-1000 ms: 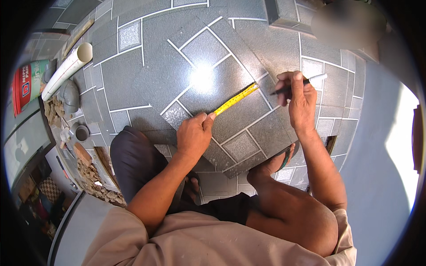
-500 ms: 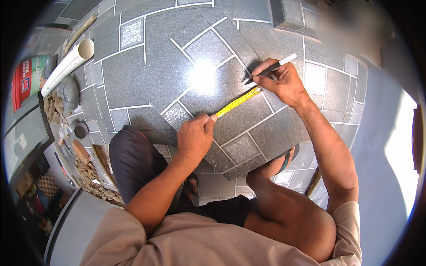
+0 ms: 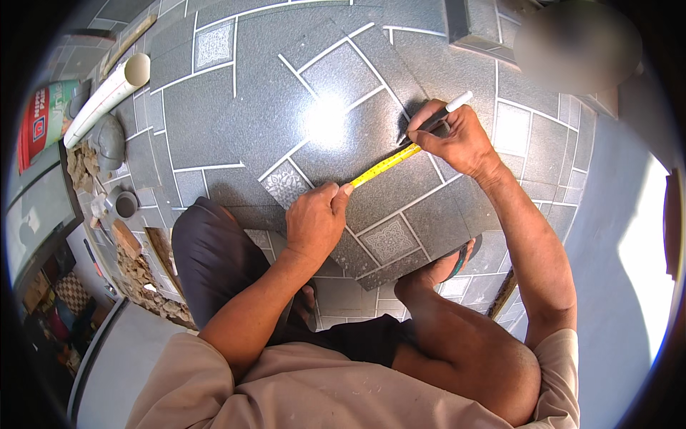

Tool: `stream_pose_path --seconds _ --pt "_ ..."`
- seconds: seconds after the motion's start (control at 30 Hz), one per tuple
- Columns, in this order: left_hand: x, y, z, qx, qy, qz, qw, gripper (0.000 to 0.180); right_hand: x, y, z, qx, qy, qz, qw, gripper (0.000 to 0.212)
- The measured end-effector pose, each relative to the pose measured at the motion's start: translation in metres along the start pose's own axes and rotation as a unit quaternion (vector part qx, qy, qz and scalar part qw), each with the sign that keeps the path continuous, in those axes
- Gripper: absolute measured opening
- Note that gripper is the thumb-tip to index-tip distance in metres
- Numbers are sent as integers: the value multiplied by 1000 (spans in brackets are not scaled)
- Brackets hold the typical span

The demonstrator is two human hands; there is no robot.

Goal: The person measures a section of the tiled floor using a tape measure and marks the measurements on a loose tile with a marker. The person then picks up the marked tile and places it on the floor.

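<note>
My left hand (image 3: 316, 220) is closed on the near end of a yellow tape measure (image 3: 384, 168), thumb and forefinger pinching the strip. The strip runs up and to the right across a loose grey patterned tile (image 3: 418, 204), which lies askew in front of me. In my right hand (image 3: 457, 139) is a dark pen with a white end (image 3: 459, 101), held in a writing grip. Its tip points down at the tile, right by the far end of the tape; whether it touches the surface I cannot tell. The tape's case is not visible.
At the left lie a white plastic pipe (image 3: 107, 100), a red and green paint package (image 3: 46, 121), a small grey cup (image 3: 126, 205) and broken rubble (image 3: 143, 275). A raised tiled block (image 3: 480, 25) stands at the far right. My sandalled foot (image 3: 436, 272) is beside the tile's near edge.
My right hand and the pen have shifted slightly, the tip now nearer the tape's far end. The left hand stays pinched on the tape. The view has moved a little.
</note>
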State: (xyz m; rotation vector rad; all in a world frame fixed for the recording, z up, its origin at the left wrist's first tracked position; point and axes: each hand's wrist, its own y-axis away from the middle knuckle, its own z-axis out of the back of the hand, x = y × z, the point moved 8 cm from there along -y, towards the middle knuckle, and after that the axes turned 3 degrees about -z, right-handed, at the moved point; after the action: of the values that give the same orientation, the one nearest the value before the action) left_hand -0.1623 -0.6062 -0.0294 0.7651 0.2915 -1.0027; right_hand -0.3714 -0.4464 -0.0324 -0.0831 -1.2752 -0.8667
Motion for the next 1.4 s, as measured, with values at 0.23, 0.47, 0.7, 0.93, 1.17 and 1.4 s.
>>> stream_pose_path --seconds 0.23,0.47,0.7,0.93,1.17,1.4 --pt "-1 1 1 -4 1 3 1000 42 6 2 -6 23 -11 -41 999 8" --pt "-2 0 1 -2 -8 0 1000 41 8 2 -8 25 25 -15 999 10" --pt "-1 0 0 10 -7 9 1000 42 5 1 -10 30 31 -6 999 11" --pt "-2 0 1 0 -7 3 1000 44 4 1 -11 30 33 -31 999 10" --pt "-2 0 0 6 -4 7 1000 43 3 1 -11 26 31 -22 999 10" --pt "-2 0 0 2 -10 -2 1000 40 4 1 -10 25 29 -18 999 9"
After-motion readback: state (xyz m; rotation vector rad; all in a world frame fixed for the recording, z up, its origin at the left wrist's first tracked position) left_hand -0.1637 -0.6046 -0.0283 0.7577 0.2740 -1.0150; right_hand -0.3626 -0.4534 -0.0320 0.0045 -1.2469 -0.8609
